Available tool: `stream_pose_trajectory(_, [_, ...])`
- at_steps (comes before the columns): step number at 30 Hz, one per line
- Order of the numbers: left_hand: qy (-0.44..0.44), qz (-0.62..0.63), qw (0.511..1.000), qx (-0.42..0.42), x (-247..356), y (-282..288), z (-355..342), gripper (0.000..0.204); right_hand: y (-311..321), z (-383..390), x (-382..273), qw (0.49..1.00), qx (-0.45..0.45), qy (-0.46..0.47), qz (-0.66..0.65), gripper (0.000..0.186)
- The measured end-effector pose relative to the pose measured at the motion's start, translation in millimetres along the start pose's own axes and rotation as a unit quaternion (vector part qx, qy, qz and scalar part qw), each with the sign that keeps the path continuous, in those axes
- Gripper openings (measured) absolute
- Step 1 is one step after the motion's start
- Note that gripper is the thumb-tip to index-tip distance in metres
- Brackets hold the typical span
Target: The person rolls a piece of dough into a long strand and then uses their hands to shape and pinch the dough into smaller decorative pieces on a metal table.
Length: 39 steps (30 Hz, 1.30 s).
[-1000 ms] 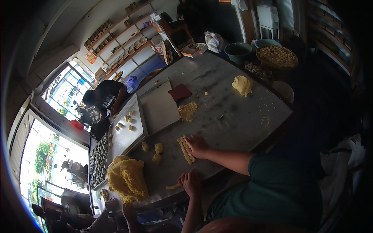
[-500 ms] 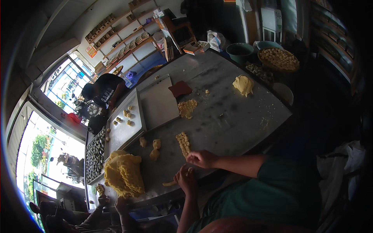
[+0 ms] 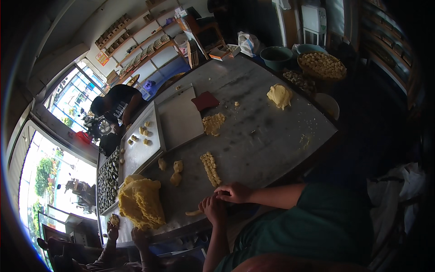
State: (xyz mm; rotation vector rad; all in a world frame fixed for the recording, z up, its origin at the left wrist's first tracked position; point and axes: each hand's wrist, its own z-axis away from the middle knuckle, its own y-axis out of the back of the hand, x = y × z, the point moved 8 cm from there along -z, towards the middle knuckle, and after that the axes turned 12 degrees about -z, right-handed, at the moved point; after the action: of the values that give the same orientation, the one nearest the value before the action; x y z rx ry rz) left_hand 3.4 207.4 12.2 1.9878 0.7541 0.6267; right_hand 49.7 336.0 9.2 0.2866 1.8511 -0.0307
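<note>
My left hand (image 3: pixel 213 209) is closed around a thin rope of pale dough at the table's near edge. One end of the dough rope (image 3: pixel 194 213) sticks out to its left. My right hand (image 3: pixel 235 192) touches the left one, its fingers bent together; what they pinch, if anything, is hidden. Just beyond my hands lies a block of small dough pieces (image 3: pixel 210 168), set in close rows. Two lumps of dough (image 3: pixel 176 173) rest farther left.
A big yellow dough mass (image 3: pixel 141 201) sits at left, with another person's hands (image 3: pixel 138 235) beside it. Metal trays (image 3: pixel 181 115), a red scraper (image 3: pixel 205 101), flattened dough (image 3: pixel 213 123) and a pale dough ball (image 3: pixel 280 96) are farther away. Another person (image 3: pixel 120 106) leans over the far-left edge.
My right hand has come down from beside the rows of dough pieces to meet my left hand. The left hand still holds the dough rope. The whole view has shifted slightly.
</note>
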Motion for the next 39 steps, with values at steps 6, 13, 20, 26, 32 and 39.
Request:
stream_pose_trajectory(6, [-0.042,0.037,0.998,0.000,2,-2,-2,0.015,6,3,-2,0.997,0.040,0.064,0.023,0.021])
stream_pose_trajectory(13, [-0.041,0.070,0.993,0.085,0,16,6,0.009,7,3,-5,0.995,0.068,0.067,0.015,0.018])
stream_pose_trajectory(20, [-0.042,0.063,0.996,0.057,10,14,-1,0.008,40,-51,28,0.969,0.133,0.040,0.202,0.017])
stream_pose_trajectory(26, [-0.029,0.058,0.997,0.035,13,21,-4,0.012,39,-89,39,0.949,0.079,-0.088,0.294,0.025])
stream_pose_trajectory(32, [-0.015,0.044,0.999,0.019,16,22,-8,0.012,36,-74,30,0.896,0.035,0.014,0.442,0.023])
stream_pose_trajectory(39, [-0.015,0.067,0.996,0.058,-5,19,-1,0.017,10,-27,-17,0.998,0.041,-0.041,0.036,0.023])
